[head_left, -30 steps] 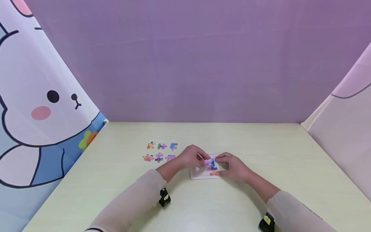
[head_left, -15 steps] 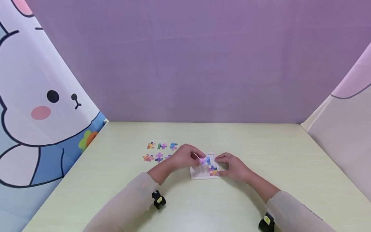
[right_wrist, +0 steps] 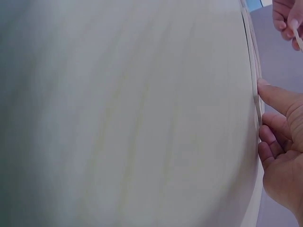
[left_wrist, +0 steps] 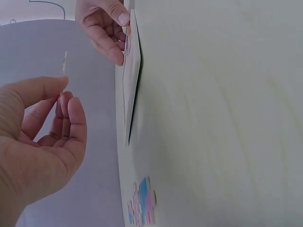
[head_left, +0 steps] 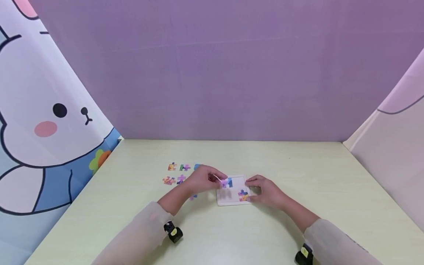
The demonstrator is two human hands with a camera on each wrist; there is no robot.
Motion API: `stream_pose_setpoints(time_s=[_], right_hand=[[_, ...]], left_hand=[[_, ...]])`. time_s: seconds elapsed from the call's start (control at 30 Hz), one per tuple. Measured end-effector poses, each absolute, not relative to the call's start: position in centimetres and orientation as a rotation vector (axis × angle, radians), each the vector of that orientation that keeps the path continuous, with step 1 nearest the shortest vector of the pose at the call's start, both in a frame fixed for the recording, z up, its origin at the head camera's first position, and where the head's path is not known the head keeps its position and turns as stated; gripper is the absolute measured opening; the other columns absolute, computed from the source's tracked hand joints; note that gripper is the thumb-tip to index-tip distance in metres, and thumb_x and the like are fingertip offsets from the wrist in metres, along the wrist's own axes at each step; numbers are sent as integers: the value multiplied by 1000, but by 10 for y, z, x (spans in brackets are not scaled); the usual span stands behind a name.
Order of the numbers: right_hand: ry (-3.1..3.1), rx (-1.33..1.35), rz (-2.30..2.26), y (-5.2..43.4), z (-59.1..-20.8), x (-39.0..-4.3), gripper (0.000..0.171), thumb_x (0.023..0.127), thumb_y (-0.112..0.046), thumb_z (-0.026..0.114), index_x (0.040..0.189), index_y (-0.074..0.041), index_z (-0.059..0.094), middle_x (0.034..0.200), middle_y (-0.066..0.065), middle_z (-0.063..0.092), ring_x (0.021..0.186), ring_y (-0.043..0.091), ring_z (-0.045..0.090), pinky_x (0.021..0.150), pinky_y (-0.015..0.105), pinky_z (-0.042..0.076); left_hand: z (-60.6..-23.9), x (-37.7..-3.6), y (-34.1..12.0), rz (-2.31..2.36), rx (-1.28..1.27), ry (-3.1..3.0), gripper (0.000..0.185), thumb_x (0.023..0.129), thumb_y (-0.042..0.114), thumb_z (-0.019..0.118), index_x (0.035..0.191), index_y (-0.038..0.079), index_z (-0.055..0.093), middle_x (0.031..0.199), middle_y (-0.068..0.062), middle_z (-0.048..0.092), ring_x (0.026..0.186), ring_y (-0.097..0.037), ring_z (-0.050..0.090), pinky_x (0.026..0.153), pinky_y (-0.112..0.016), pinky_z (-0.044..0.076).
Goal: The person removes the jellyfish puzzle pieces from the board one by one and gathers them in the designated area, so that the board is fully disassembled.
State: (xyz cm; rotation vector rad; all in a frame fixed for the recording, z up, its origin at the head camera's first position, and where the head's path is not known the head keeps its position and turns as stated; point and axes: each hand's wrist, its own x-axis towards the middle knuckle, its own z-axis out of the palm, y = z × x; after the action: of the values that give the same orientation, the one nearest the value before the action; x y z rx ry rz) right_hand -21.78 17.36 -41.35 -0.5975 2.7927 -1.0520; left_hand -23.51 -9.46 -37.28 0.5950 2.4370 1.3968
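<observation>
My left hand (head_left: pixel 202 179) pinches a pink-and-blue jigsaw piece (head_left: pixel 227 183) between thumb and fingers, over the upper left of a white puzzle tray (head_left: pixel 228 201). From the left wrist view, that piece (left_wrist: pixel 65 61) shows edge-on, raised above the tray (left_wrist: pixel 134 80). At the tray's right side, my right hand (head_left: pixel 268 192) grips the edge, thumb near the lower corner. The right wrist view has the right hand's thumb and fingers (right_wrist: pixel 272 97) along the tray edge (right_wrist: pixel 252 52). Joined puzzle pieces (head_left: pixel 243 195) lie in the tray's lower right corner.
Left of the tray, several loose jigsaw pieces (head_left: pixel 169 180) lie in rows on the pale table (head_left: pixel 139 158), some hidden by my left hand and forearm. A blue-and-pink piece (head_left: pixel 193 197) peeks out below that forearm. A purple backdrop (head_left: pixel 232 73) rises behind the table.
My left hand has drawn leftward with its piece, away from the joined pieces at the tray's right side. My right hand has stayed at the tray edge.
</observation>
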Motion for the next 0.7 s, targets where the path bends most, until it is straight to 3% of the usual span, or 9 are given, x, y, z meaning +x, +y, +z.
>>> stream_pose_setpoints(time_s=[0.23,0.7], right_hand=[[2795,-603,-1067,172,-413,-216,49,77,-11,84,121,2,67,126,9,59,122,34,50,104,51,38],[2796,-592,-1075,171,-413,-210,50,77,-13,83,122,2,66,126,8,59,122,34,50,104,50,38]], left_hand=[[-374,-228,-108,1413,568,2453,25,83,4,76,105,17,77,92,2,67,80,-18,58,70,-30,51],[-373,-220,-141,1483,537,2404,23,83,1,75,105,9,76,87,-4,66,75,-18,56,66,-27,50]])
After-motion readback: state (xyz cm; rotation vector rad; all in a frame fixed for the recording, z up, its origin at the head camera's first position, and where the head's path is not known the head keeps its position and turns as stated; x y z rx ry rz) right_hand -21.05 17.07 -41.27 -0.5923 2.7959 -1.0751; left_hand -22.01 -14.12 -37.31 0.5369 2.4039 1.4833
